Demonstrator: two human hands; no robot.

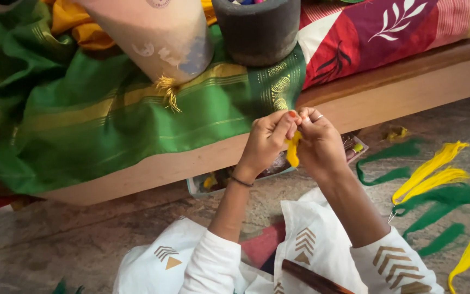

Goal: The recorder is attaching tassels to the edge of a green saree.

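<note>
My left hand (265,142) and my right hand (317,142) meet just in front of a wooden bed edge (153,169). Together they pinch a small yellow thread tassel (292,151), which hangs down between the fingertips. A ring shows on a right finger and a thin dark bangle on the left wrist. Behind the hands a green fabric with gold borders (110,109) drapes over the bed, with a small yellow tassel (168,90) hanging at its edge.
A tan cylinder (153,32) and a dark grey round pot (259,27) stand on the green fabric. A red patterned cover (376,27) lies on the bed. Yellow and green thread bundles (436,185) lie on the stone floor at right. A shallow tray (213,182) sits under the bed edge.
</note>
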